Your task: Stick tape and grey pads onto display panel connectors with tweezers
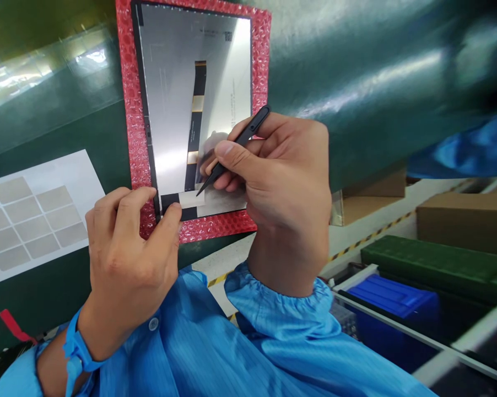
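A display panel [169,99] lies with its silvery back up on red bubble wrap [261,66]. Down its middle runs a black ribbon cable [195,129] with gold-coloured bands. My right hand [287,171] is closed around black tweezers [244,135], their tip at a pale rectangular tape piece [192,199] near the panel's lower edge. My left hand [133,259] holds the panel's lower left corner, forefinger at the side edge and thumb on the black strip [189,213] beside the tape. The other left fingers are curled. My right palm hides part of the panel's lower right.
A white sheet [77,171] with several grey rectangular stickers lies left on the green tabletop [112,127]. Cardboard boxes [459,220], a blue bin [393,292] and a metal rack rail [397,317] stand lower right. A blue sleeve [467,146] shows at the right.
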Demonstrator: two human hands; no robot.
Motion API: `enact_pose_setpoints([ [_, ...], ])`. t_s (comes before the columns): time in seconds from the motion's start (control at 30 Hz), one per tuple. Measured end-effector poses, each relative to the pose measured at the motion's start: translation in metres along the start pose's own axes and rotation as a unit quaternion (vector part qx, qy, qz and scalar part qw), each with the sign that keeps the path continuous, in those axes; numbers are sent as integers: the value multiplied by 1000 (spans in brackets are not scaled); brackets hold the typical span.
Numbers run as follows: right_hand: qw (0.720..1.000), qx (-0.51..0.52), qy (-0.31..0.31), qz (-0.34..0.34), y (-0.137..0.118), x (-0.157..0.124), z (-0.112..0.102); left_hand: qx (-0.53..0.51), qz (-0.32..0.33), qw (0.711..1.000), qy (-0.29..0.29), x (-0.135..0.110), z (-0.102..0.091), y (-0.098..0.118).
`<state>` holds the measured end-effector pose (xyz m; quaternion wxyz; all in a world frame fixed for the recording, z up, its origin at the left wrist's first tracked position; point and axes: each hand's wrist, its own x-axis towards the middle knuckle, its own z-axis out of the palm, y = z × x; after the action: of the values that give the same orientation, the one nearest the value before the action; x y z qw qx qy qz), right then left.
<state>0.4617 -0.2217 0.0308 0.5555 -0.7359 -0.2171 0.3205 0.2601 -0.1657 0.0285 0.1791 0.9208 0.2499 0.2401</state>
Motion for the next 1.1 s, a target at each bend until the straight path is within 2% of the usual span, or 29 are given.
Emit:
enact_pose_setpoints([
  [0.33, 1000, 12, 0, 3, 1, 0, 1, 19, 36, 999, 11, 1, 0, 2],
  [0.67, 1000, 14, -2, 13, 0, 0, 1, 48, 24, 998, -32, 0, 3, 3],
  [1.1, 1000, -7, 10, 11, -4, -3, 5, 88, 21, 995, -30, 1, 4, 6],
])
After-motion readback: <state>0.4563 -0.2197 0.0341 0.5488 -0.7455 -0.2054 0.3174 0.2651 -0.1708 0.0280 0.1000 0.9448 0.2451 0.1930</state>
